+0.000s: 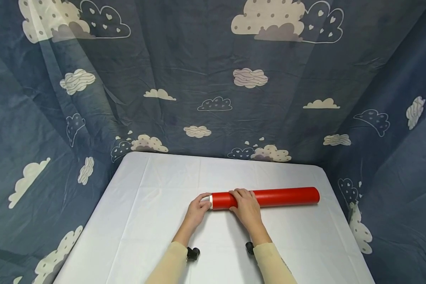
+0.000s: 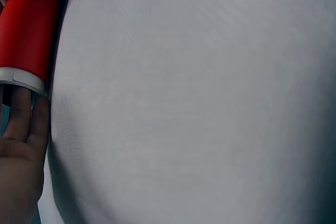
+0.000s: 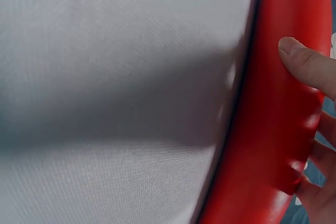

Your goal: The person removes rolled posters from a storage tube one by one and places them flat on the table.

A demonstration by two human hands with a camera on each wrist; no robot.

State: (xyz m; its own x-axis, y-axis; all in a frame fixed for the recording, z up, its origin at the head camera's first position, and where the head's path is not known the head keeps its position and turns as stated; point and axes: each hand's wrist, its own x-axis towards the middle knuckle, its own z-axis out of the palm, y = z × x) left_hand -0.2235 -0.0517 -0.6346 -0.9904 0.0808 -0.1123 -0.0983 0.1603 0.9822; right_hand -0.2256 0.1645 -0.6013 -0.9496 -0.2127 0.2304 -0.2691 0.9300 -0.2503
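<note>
A long red tube (image 1: 287, 197) lies crosswise on the white-covered table, with a white rim (image 2: 23, 78) round its left end. My left hand (image 1: 195, 210) is at that end, thumb and fingers curled about the rim. In the left wrist view, a finger (image 2: 20, 111) reaches into the dark mouth of the tube; its tip is hidden there. My right hand (image 1: 247, 209) grips the tube a little right of the rim. Its thumb (image 3: 307, 64) presses the near side, and the other fingers wrap over the far side.
The white cloth (image 1: 156, 236) covers the whole table. Dark blue curtains (image 1: 206, 51) with cloud prints hang behind the table and along both sides. Small black devices (image 1: 193, 254) are worn at both wrists. The tube's right end comes near the table's right edge.
</note>
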